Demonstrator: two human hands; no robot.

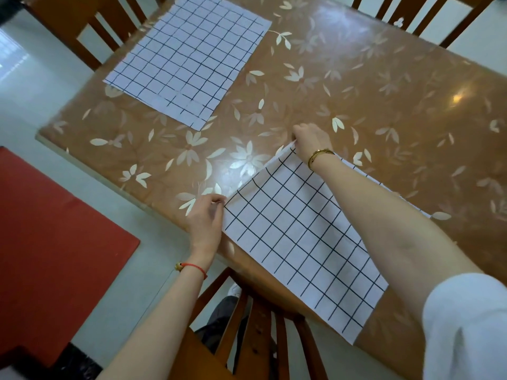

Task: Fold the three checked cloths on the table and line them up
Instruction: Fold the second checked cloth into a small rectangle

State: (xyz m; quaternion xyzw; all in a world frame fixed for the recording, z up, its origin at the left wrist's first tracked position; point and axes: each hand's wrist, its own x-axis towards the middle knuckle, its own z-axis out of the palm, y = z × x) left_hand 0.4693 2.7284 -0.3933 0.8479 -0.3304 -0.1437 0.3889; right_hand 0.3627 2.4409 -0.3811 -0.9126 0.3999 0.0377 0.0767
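Observation:
A white cloth with a black check (296, 242) lies at the near edge of the table (356, 91), doubled over, with a lower layer showing along its right side. My left hand (205, 215) pinches its near-left corner. My right hand (310, 141) pinches the far corner, and the forearm lies across the cloth. The edge between the two hands is lifted slightly off the table. A second checked cloth (189, 58) lies flat at the far left of the table. No third cloth shows.
The table has a glossy brown top with pale leaf patterns. A wooden chair (247, 325) stands under me at the near edge; other chairs stand at the far left (90, 28) and far right (452, 17). A red mat (49, 242) lies on the floor at left.

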